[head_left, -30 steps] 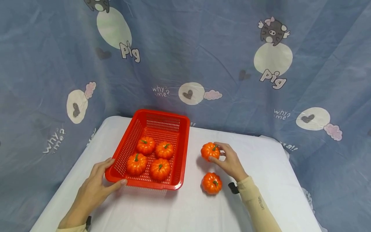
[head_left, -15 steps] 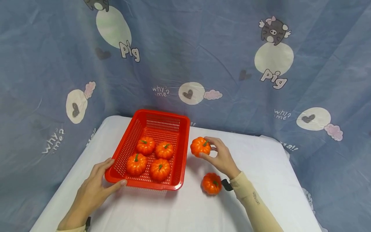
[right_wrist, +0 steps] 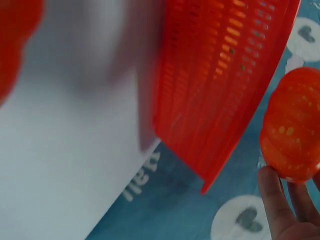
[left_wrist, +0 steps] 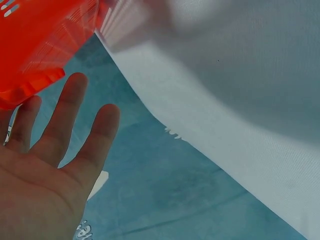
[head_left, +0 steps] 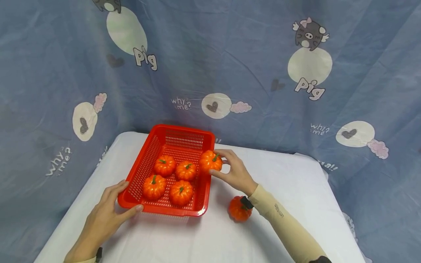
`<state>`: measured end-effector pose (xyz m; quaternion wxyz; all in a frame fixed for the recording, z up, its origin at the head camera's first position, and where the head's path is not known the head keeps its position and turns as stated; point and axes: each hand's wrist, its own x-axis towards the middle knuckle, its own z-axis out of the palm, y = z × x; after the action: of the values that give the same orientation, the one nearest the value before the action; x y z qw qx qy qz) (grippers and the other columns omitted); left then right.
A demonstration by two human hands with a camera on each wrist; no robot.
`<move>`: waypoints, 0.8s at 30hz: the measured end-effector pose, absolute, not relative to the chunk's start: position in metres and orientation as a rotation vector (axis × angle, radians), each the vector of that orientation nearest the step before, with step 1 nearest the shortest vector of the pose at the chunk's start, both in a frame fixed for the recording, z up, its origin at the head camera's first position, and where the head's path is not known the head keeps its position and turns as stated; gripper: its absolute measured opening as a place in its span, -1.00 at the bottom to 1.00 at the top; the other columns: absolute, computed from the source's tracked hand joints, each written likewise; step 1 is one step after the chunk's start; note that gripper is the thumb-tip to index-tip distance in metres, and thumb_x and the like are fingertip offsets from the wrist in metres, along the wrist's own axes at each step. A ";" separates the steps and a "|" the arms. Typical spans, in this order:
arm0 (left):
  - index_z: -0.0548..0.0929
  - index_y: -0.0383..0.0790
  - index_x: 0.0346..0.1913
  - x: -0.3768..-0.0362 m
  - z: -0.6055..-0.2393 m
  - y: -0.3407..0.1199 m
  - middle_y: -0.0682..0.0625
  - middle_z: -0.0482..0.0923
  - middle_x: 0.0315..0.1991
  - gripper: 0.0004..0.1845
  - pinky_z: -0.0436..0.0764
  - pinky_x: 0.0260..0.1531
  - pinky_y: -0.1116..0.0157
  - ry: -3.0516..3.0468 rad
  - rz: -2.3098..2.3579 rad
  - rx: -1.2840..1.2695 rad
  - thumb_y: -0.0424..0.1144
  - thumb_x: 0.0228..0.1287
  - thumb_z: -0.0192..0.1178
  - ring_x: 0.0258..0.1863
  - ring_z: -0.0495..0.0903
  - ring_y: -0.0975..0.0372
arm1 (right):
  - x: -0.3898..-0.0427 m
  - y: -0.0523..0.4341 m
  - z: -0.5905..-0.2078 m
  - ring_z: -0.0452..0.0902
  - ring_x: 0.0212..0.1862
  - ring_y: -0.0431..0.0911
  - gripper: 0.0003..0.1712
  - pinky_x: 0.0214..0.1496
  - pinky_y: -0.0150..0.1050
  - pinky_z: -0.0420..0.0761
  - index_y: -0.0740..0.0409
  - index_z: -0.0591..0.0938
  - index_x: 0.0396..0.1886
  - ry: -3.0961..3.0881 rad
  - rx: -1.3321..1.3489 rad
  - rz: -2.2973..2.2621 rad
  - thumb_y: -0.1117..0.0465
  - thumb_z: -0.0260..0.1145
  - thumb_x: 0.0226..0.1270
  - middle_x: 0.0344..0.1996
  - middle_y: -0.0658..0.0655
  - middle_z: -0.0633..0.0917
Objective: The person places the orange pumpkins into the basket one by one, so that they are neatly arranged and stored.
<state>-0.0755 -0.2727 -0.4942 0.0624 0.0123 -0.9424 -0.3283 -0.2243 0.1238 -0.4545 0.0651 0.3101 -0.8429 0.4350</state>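
Note:
My right hand [head_left: 235, 170] holds a small orange pumpkin [head_left: 210, 161] with a green stem between thumb and fingers. That pumpkin overlaps the right rim of the red plastic basket [head_left: 206, 190] in the head view. In the right wrist view the held pumpkin [right_wrist: 292, 125] is beside the outer basket wall [right_wrist: 210, 90], above its rim. My left hand [head_left: 102, 215] grips the basket's near left corner, thumb at the front rim and fingers along the left side. Several pumpkins [head_left: 181, 193] sit inside the basket. Another pumpkin [head_left: 239, 210] lies on the table, partly hidden by the right wrist strap.
A white cloth [head_left: 289, 182] covers the table. Behind and beside it hangs a blue curtain [head_left: 184, 54] with pig prints. The basket stands left of the table's middle, with slotted walls. In the left wrist view, the table edge [left_wrist: 150, 110] drops off beside the left hand.
My right hand has carried the held pumpkin leftward, from the table's right part to the basket's right rim. The left hand and basket have stayed nearly still.

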 end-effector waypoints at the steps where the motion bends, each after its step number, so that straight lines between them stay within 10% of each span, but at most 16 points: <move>1: 0.25 -0.11 0.54 -0.075 -0.494 -0.273 -0.14 0.21 0.51 0.08 0.34 0.07 -0.43 -2.851 -0.993 0.039 0.36 0.06 0.41 0.37 0.31 -0.24 | -0.226 0.120 -0.453 0.47 0.24 -0.18 -0.19 0.15 -0.25 0.64 0.01 0.48 0.39 -2.548 0.949 1.301 -0.04 0.57 0.18 0.26 -0.06 0.53; 24: 0.25 -0.06 0.55 -0.074 -0.494 -0.274 -0.12 0.21 0.51 0.05 0.34 0.10 -0.42 -2.834 -1.026 0.028 0.33 0.08 0.42 0.38 0.30 -0.20 | -0.276 0.032 -0.438 0.39 0.30 -0.19 -0.18 0.36 -0.23 0.45 -0.03 0.47 0.41 -2.646 1.066 1.227 -0.18 0.51 0.22 0.31 -0.03 0.49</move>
<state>-0.0743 -0.2737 -0.4940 0.0637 0.0092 -0.9383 -0.3398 -0.2762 0.0318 -0.4384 0.0180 0.3433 -0.8519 0.3950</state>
